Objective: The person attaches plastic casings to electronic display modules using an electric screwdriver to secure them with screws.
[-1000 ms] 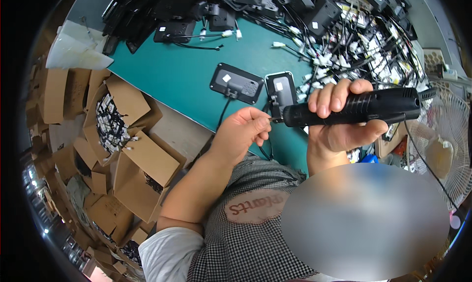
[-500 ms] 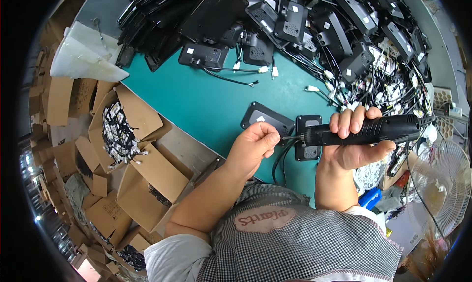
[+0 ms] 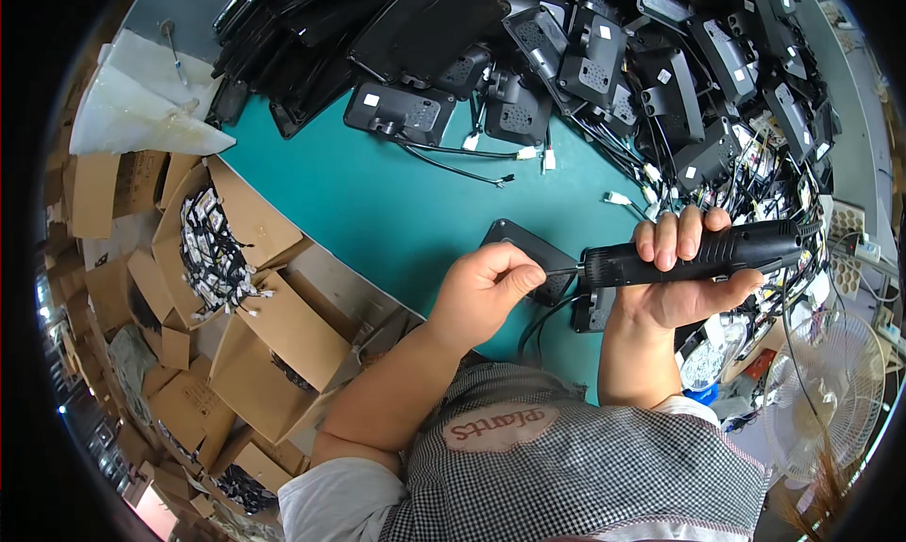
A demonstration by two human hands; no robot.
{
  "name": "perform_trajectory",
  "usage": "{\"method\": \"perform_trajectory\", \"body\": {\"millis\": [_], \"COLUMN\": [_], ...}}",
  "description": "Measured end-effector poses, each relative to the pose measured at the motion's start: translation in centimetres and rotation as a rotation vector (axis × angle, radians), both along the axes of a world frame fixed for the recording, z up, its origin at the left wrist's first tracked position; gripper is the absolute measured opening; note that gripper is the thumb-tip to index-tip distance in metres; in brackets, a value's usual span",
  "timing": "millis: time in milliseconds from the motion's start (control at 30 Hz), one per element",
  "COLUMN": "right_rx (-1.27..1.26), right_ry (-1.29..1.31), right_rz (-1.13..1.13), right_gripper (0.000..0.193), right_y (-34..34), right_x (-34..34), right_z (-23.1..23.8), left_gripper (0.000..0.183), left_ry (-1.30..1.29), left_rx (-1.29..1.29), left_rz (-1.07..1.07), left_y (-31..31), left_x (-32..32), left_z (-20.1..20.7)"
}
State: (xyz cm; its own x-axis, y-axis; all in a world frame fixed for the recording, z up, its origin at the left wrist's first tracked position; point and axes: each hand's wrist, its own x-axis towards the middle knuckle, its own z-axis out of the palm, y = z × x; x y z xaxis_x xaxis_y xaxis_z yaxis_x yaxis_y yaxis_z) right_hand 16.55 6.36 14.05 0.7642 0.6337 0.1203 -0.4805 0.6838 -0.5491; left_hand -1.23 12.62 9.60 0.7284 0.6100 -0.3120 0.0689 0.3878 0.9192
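Holding a corded black power tool (image 3: 698, 255) level at right of centre, the right hand (image 3: 668, 301) clasps its barrel, fingers above, thumb below; the left hand (image 3: 486, 292) pinches its thin shaft's (image 3: 564, 271) tip, seemingly to guide it. Black housings (image 3: 593, 65) crowd the frame's top, apparently leaving elbow room on the green surface (image 3: 311, 183).

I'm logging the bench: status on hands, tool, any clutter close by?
Right hand gripping black power tool. Left hand pinching thin dark shaft at tool's nose. Black housing on green table, close by.
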Motion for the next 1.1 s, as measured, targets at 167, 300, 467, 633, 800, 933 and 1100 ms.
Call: {"method": "perform_trajectory", "body": {"millis": [167, 300, 467, 633, 800, 933, 1100], "right_rx": [-0.003, 0.010, -0.033, -0.066, -0.096, -0.102, -0.095], "right_ry": [-0.001, 0.053, -0.024, -0.052, -0.069, -0.099, -0.241], "right_rz": [0.061, 0.094, 0.072, 0.054, 0.047, 0.059, 0.045], "right_gripper": [0.071, 0.071, 0.070, 0.069, 0.067, 0.068, 0.068], "right_y": [0.8, 1.3, 1.6, 1.7, 2.1, 3.5, 6.7], "right_x": [0.4, 0.7, 1.3, 1.5, 1.7, 2.1, 1.2], "right_z": [-0.6, -0.9, -1.5, -2.1, -2.9, -3.9, -6.2], "left_gripper": [0.015, 0.013, 0.031, 0.049, 0.057, 0.057, 0.093], "left_ry": [-0.012, -0.014, 0.352, 1.079, 1.069, 0.886, 0.787], "left_rx": [0.135, 0.410, 0.645, 0.904, 0.906, 0.904, 0.870], "left_rz": [-0.023, -0.182, 0.242, -0.034, -0.216, -0.194, -0.214], "left_y": [0.6, 2.5, 10.2, 21.8, 21.3, 17.0, 9.5], "left_x": [0.4, 0.4, 0.5, -2.2, -2.2, -2.8, -3.2], "left_z": [0.1, 0.8, -1.1, -4.7, -5.7, -6.5, -7.9]}}
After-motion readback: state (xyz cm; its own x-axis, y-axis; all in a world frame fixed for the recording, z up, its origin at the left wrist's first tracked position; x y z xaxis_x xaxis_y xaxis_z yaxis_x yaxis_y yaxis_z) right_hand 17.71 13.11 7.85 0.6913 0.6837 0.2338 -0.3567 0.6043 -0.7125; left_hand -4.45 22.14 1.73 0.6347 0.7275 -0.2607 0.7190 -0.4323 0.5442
